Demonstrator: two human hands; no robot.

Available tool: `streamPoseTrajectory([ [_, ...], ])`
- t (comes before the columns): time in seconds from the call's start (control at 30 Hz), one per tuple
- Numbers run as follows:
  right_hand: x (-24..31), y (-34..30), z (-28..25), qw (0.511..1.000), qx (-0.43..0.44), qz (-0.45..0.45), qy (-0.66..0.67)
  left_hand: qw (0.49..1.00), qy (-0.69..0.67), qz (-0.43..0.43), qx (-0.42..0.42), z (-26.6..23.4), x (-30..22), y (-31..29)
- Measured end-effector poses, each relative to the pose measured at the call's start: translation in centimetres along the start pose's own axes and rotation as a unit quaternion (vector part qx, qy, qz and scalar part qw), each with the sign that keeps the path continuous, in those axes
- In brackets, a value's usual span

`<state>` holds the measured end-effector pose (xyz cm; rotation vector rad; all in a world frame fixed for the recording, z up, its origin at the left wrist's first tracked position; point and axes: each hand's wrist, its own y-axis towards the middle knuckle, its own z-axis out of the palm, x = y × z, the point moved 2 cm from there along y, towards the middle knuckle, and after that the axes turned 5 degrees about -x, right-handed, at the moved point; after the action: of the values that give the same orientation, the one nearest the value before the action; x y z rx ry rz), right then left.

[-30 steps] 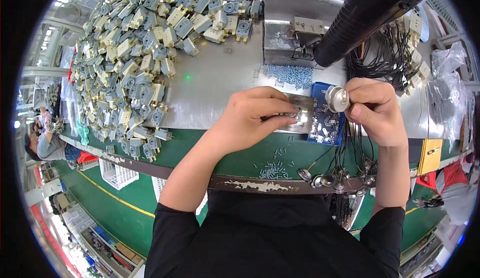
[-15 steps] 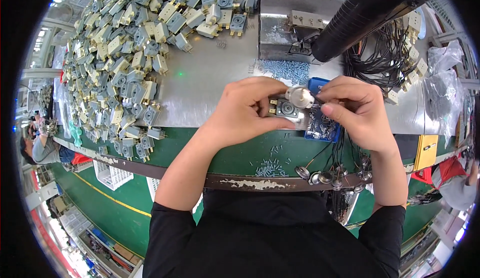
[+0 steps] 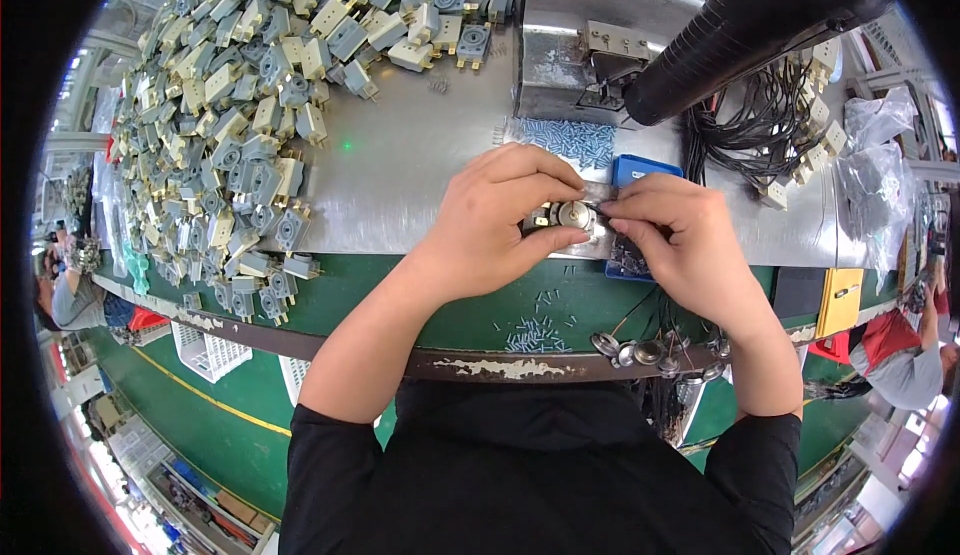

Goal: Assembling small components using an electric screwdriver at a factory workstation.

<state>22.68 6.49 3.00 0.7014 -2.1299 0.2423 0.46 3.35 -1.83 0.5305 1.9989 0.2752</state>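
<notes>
A round silver metal part sits over a small housing, of which a brass terminal shows at the left. My left hand curls around the metal part from the left, thumb in front and fingers behind. From the right, my right hand pinches at its right side; whatever lies between those fingertips is too small and covered to name. Just right of the part, a blue tray of small metal pieces is partly hidden under my right hand.
Grey and cream housings are heaped at the left. Blue screws lie behind my hands, loose screws in front. A thick black cylinder leans in at the right, near black cables. Round metal discs on wires hang over the front edge.
Both hands have brought the round metal part down and to the left, onto the housing. My right hand has moved left with it, and now covers more of the blue tray.
</notes>
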Motion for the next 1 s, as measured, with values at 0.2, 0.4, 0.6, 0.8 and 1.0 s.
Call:
streamPoseTrajectory([
  [0.2, 0.0, -0.5, 0.6, 0.997, -0.014, -0.045, -0.065, 1.000, -0.004, -0.002, -0.012, 0.3, -0.2, 0.4],
  [0.4, 0.0, -0.6, 0.5, 0.992, -0.008, -0.072, -0.106, 0.999, -0.035, -0.008, 0.034, 0.5, 0.7, 0.5],
  [0.6, 0.2, -0.1, 0.4, 0.978, 0.002, -0.133, -0.161, 0.998, -0.050, -0.002, 0.027, 0.6, 1.0, 0.7],
  [0.8, -1.7, 1.6, -0.7, 0.971, 0.049, -0.186, -0.140, 0.997, -0.049, 0.024, 0.049, 0.4, 1.3, 0.8],
  [1.0, -2.6, 3.6, -1.6, 0.946, 0.102, -0.279, -0.131, 0.997, -0.066, 0.017, 0.046, 0.5, 1.3, 1.0],
])
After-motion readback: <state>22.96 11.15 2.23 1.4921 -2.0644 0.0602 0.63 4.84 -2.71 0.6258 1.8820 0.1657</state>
